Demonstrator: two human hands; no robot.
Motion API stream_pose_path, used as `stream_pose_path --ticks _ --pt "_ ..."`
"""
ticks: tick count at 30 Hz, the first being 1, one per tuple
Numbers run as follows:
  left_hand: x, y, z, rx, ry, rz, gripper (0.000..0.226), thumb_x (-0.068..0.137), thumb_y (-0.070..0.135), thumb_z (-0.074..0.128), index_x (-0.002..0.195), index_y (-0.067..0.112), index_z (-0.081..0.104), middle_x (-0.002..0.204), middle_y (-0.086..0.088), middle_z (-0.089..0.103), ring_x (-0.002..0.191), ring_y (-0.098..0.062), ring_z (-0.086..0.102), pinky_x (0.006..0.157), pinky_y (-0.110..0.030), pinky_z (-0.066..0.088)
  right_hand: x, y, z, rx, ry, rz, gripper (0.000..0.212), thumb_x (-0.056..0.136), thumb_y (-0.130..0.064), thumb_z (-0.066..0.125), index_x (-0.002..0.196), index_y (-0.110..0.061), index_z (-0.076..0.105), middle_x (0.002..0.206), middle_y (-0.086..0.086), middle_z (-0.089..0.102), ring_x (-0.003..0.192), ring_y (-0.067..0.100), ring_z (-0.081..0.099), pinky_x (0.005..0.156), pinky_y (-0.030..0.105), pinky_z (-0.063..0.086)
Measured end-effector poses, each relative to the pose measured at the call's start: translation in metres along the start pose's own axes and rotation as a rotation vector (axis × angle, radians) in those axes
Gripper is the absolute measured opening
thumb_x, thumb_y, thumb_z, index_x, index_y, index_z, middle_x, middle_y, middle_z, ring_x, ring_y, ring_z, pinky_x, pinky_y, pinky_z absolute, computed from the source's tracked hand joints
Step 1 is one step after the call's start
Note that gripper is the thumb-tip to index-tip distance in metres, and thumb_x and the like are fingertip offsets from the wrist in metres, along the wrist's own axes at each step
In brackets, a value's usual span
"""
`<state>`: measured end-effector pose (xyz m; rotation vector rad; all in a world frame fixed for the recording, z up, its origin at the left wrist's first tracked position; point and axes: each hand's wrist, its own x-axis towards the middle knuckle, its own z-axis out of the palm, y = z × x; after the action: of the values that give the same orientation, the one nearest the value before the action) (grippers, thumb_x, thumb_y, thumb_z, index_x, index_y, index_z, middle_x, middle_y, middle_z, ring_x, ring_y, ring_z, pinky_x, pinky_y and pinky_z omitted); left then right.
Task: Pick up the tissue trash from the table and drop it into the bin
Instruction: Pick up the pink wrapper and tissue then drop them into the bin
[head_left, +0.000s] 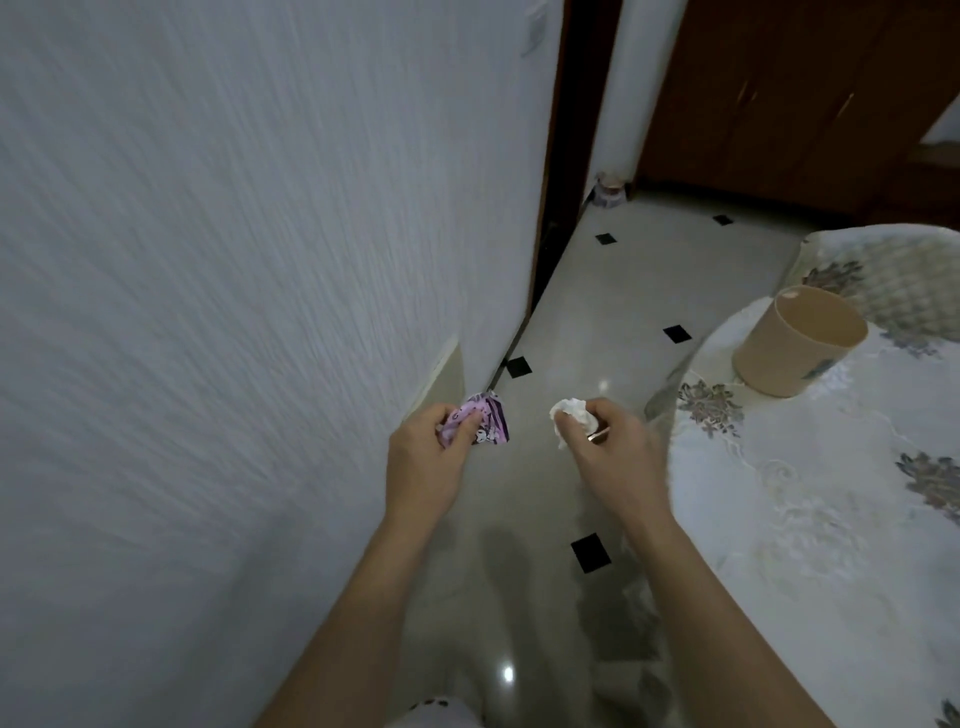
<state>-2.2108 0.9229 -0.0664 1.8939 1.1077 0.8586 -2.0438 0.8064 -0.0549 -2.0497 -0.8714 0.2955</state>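
My right hand (610, 447) grips a crumpled white tissue (571, 413) over the tiled floor, left of the table's edge. My left hand (431, 457) holds a purple and pink printed wrapper (485, 423) close to the white wall. A beige round bin (800, 340) stands tilted on the table with the floral cloth (810, 499), up and to the right of my right hand. The bin's inside is mostly hidden from this angle.
A white textured wall (234, 312) fills the left. A pale floor with small black tiles (589, 552) runs between wall and table. A dark wooden cabinet (779, 104) and a small jar (610, 189) stand at the far end.
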Motion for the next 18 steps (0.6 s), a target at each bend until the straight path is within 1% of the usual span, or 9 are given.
stream_pose_path --ticks 1,3,5,8,9,11,13,15,18 --pt "0.011 -0.001 -0.001 -0.001 -0.012 0.013 0.045 0.091 0.04 0.063 0.066 0.006 0.048 0.059 -0.006 0.043 0.054 -0.011 0.035 0.052 -0.031 0.03 0.005 -0.003 0.004 -0.006 0.009 0.009 0.026 0.087 -0.052 0.059 0.078 -0.027 0.065 0.065 -0.009 0.064 0.063 0.01 0.059 0.056 0.032 0.045" --pt "0.03 -0.003 0.0 -0.017 -0.03 0.025 0.043 0.091 0.042 0.063 0.066 0.009 0.049 0.058 0.001 0.042 0.054 -0.011 0.035 0.052 -0.031 0.031 0.014 -0.008 0.008 -0.018 0.023 0.032 0.026 0.088 -0.051 0.06 0.08 -0.027 0.065 0.066 -0.009 0.064 0.064 0.009 0.06 0.056 0.031 0.045" --pt "0.047 -0.004 0.004 -0.025 -0.053 0.03 0.04 0.091 0.044 0.063 0.064 0.018 0.049 0.058 0.006 0.043 0.054 -0.011 0.037 0.052 -0.032 0.033 0.024 -0.009 0.011 -0.035 0.04 0.045 0.024 0.089 -0.049 0.061 0.08 -0.027 0.065 0.065 -0.009 0.064 0.063 0.008 0.06 0.055 0.031 0.045" --pt "0.068 -0.001 0.015 -0.044 -0.084 0.049 0.039 0.091 0.041 0.064 0.06 0.028 0.044 0.057 0.008 0.043 0.053 -0.009 0.037 0.052 -0.03 0.033 0.041 -0.006 0.011 -0.031 0.066 0.066 0.023 0.089 -0.047 0.061 0.079 -0.027 0.065 0.063 -0.009 0.062 0.061 0.01 0.058 0.056 0.033 0.045" --pt "0.075 0.001 0.02 -0.052 -0.095 0.059 0.039 0.091 0.04 0.064 0.06 0.028 0.044 0.057 0.008 0.042 0.053 -0.008 0.037 0.052 -0.028 0.033 0.047 -0.004 0.011 -0.027 0.073 0.08 0.023 0.089 -0.047 0.061 0.078 -0.027 0.064 0.062 -0.009 0.061 0.061 0.01 0.058 0.056 0.033 0.045" --pt "0.09 0.002 0.03 -0.066 -0.128 0.078 0.034 0.091 0.037 0.064 0.063 0.024 0.049 0.058 0.009 0.044 0.054 -0.007 0.038 0.052 -0.027 0.033 0.061 0.001 0.011 -0.028 0.088 0.106 0.023 0.089 -0.047 0.061 0.078 -0.028 0.063 0.062 -0.009 0.061 0.061 0.01 0.058 0.056 0.033 0.044" --pt "0.109 0.001 0.042 -0.071 -0.153 0.096 0.034 0.091 0.037 0.064 0.066 0.018 0.053 0.061 0.006 0.047 0.056 -0.01 0.04 0.053 -0.029 0.035 0.078 0.006 0.012 -0.027 0.104 0.117 0.023 0.089 -0.047 0.061 0.077 -0.028 0.064 0.063 -0.008 0.062 0.061 0.011 0.058 0.057 0.035 0.046" --pt "0.133 0.0 0.057 -0.063 -0.17 0.108 0.034 0.091 0.04 0.064 0.069 0.015 0.056 0.063 0.002 0.051 0.057 -0.014 0.044 0.053 -0.033 0.038 0.1 0.011 0.015 -0.019 0.116 0.127 0.023 0.089 -0.048 0.061 0.081 -0.027 0.066 0.065 -0.008 0.064 0.063 0.011 0.06 0.059 0.037 0.048" --pt "0.175 0.005 0.086 -0.04 -0.196 0.135 0.034 0.091 0.042 0.063 0.071 0.015 0.056 0.062 0.005 0.048 0.056 -0.01 0.041 0.053 -0.028 0.036 0.14 0.025 0.016 0.003 0.151 0.139 0.023 0.088 -0.049 0.062 0.083 -0.027 0.067 0.064 -0.009 0.064 0.063 0.011 0.06 0.059 0.034 0.047"
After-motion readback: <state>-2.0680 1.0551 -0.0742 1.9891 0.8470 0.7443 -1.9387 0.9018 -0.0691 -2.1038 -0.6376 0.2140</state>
